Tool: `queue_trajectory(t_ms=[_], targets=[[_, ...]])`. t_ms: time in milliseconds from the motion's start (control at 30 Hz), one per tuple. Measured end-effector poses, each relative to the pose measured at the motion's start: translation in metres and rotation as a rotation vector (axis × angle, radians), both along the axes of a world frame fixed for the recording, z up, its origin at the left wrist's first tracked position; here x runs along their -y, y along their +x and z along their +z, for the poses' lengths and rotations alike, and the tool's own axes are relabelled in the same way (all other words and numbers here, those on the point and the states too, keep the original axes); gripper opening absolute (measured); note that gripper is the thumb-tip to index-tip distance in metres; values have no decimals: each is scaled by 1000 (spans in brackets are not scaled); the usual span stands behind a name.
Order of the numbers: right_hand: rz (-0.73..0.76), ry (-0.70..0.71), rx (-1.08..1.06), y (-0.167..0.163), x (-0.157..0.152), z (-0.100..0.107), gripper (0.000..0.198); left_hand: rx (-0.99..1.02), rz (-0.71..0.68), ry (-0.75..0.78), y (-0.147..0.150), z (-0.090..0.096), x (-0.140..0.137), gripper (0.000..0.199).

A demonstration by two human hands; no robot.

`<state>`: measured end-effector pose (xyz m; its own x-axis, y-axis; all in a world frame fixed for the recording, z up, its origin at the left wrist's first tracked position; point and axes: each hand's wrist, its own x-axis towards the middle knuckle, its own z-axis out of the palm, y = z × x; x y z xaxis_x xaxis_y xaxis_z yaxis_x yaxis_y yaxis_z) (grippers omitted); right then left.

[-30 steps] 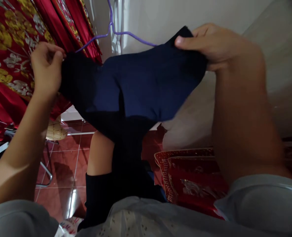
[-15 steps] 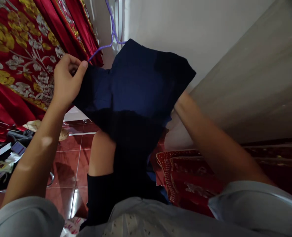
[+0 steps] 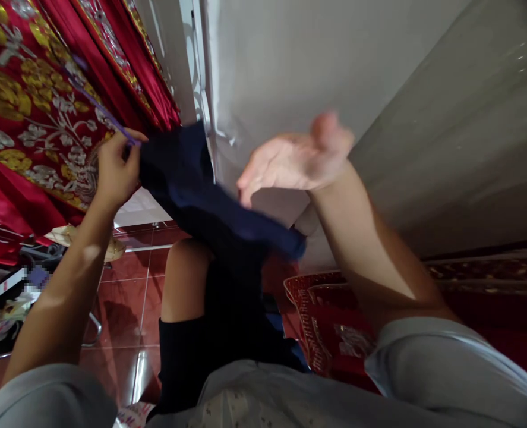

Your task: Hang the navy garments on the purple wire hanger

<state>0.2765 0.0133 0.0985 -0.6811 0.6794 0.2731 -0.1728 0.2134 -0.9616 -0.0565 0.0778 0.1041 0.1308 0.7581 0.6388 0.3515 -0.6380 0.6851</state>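
Observation:
My left hand (image 3: 118,169) is closed in a pinch at one end of a thin purple clothes hanger (image 3: 100,107), at the upper edge of a dark navy garment (image 3: 240,217). The hanger slants up and left in front of the red cloth and is partly blurred. From my left hand the garment droops in folds down to the right, over my lap; its exact kind I cannot tell. My right hand (image 3: 294,157) is open, blurred by motion, with its fingers just above the garment's fold and nothing held in it.
On the left hangs red cloth with gold and silver embroidery (image 3: 27,77). A pale wall (image 3: 281,53) rises ahead. Red cloth with beaded trim (image 3: 330,321) lies at the lower right. Assorted small items (image 3: 11,297) lie at the left above the red tiled floor (image 3: 120,315).
My right hand has come out from behind the garment and moved up and left. The garment has collapsed from spread to drooping folds. The hanger has swung left, out from the garment's top.

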Motion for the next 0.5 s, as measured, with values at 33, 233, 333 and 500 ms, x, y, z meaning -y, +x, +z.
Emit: queue_trajectory(t_ms=[33,233,333,500], targets=[[19,21,73,-5,-1,-10,77,-65,-97,20,3,-2,6,16],[-557,452,189,-46,-36,-69,70,-148,-582,-62,51,-5,49,40],[-516,437,161,-49,-46,-91,61,-85,-630,-161,70,-7,63,53],[-513,13,68,-27,-32,-108,48,167,-556,-255,68,-17,68,42]])
